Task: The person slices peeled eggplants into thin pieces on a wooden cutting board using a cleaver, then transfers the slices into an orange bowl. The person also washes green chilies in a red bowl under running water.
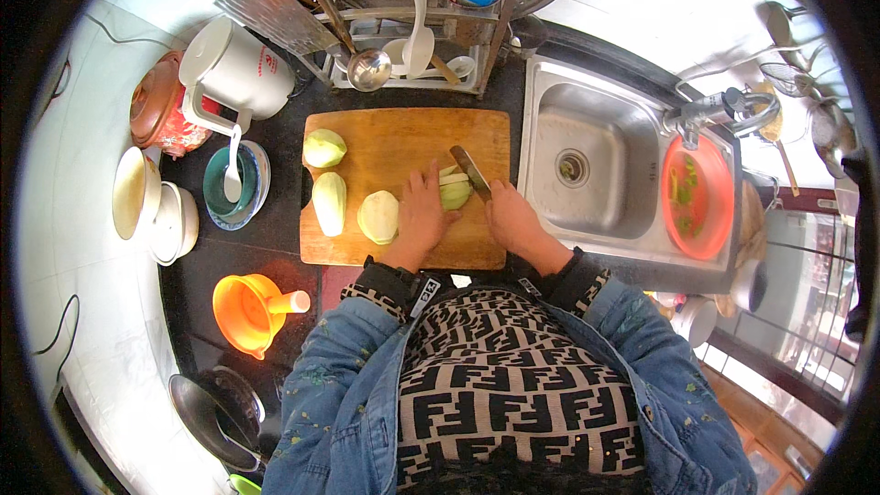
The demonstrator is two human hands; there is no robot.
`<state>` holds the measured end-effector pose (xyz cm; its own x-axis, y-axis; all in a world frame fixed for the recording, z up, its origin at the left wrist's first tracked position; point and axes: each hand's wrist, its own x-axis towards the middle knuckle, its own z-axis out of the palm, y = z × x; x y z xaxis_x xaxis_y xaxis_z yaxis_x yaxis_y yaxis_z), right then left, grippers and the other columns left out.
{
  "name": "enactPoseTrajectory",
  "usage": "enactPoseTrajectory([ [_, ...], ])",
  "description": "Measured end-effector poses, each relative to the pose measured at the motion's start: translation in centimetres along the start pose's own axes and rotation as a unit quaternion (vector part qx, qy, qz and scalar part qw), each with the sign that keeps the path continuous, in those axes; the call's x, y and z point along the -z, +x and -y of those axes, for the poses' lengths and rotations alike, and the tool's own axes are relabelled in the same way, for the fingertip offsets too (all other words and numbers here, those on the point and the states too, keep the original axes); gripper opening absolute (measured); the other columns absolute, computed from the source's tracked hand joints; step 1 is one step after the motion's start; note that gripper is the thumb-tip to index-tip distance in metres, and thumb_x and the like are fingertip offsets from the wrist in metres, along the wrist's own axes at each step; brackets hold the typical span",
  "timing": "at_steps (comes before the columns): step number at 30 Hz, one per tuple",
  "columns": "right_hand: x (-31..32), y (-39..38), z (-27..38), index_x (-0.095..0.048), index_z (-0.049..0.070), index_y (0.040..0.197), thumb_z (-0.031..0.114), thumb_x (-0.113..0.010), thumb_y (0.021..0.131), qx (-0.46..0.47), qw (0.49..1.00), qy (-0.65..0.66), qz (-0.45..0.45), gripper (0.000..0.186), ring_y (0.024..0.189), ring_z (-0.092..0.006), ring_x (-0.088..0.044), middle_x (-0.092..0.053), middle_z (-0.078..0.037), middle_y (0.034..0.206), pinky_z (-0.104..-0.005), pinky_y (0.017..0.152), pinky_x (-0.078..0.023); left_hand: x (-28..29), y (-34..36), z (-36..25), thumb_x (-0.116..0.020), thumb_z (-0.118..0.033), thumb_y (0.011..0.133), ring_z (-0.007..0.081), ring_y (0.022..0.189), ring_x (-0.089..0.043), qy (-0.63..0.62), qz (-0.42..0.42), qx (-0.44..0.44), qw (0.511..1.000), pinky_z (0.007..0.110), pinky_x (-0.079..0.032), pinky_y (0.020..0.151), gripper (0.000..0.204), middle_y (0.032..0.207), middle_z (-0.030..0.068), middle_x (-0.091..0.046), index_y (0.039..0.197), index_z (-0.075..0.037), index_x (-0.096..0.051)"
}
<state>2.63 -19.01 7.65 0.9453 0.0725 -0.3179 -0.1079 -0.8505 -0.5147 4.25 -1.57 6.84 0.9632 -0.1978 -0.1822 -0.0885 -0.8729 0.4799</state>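
Sleeves of blue denim [335, 399] come in from the near edge, and past them I see two bare hands over the near right part of a brown rectangular wooden cutting board [403, 128]. The left hand [423, 211] has its fingers stretched forward, slightly apart, pressing down on the left side of a pale green cut vegetable piece [456, 194], which lies toward the board's right edge. The right hand [515, 220] is wrapped around the handle of a narrow, dull-bladed knife [468, 170] slanting along the piece's right side; I cannot tell whether its edge has bitten in.

I judge the piece light, stiff and crisp, with moist cut faces that could slide under a fingertip; thin slices would probably snap if bent. I would hold it from the left, across the top, fingertips curled back from the blade.

To its left sits a pale, flat-cut vegetable half with a green rim [378, 217]; farther left lies an oblong pale green vegetable [329, 204], and beyond that a rounded green vegetable [324, 148]. These I judge heavier and likelier to roll, best gripped around the middle.
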Motion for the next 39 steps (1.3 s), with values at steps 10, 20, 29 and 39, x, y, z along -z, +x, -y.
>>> enactPoseTrajectory([
  [10,0.8,-1.3,1.3,-0.047,-0.004,0.098,0.009,-0.048,0.088,0.025,0.998,0.022,-0.049,0.016,0.085,-0.0477,-0.058,-0.056,-0.030,0.095,-0.0536,0.073,-0.048,-0.9,0.4,1.4,-0.083,-0.018,0.064,0.0419,0.111,-0.048,-0.038,0.011,-0.054,0.998,0.046,-0.045,0.090,0.079,0.121,0.0214,-0.042,0.128,0.002,-0.042],
  [20,0.6,-3.4,4.9,-0.044,-0.005,0.095,0.009,-0.051,0.087,0.018,1.000,0.004,0.014,0.017,0.084,-0.0480,-0.057,-0.056,-0.030,0.090,-0.0528,0.074,-0.047,-1.1,0.8,3.3,-0.080,-0.004,0.063,0.0428,0.109,-0.050,-0.087,0.018,-0.100,0.991,0.044,-0.046,0.091,0.071,0.122,0.0237,-0.042,0.122,0.007,-0.043],
  [29,-0.1,-2.7,6.0,-0.050,-0.007,0.094,0.004,-0.045,0.086,-0.003,1.000,0.002,0.022,0.014,0.082,-0.0446,-0.062,-0.060,-0.030,0.090,-0.0508,0.070,-0.051,-0.5,0.8,2.9,-0.079,-0.003,0.065,0.0423,0.110,-0.051,-0.068,0.049,-0.072,0.994,0.043,-0.046,0.091,0.070,0.122,0.0244,-0.044,0.124,0.009,-0.043],
  [39,-4.5,0.5,5.1,-0.050,-0.003,0.096,0.010,-0.040,0.090,0.031,0.997,-0.074,0.019,0.018,0.078,-0.0448,-0.063,-0.061,-0.029,0.087,-0.0518,0.064,-0.051,-1.7,1.0,3.4,-0.066,-0.004,0.079,0.0425,0.104,-0.050,-0.095,0.031,-0.058,0.993,0.046,-0.047,0.085,0.047,0.114,0.0223,-0.044,0.121,0.005,-0.045],
])
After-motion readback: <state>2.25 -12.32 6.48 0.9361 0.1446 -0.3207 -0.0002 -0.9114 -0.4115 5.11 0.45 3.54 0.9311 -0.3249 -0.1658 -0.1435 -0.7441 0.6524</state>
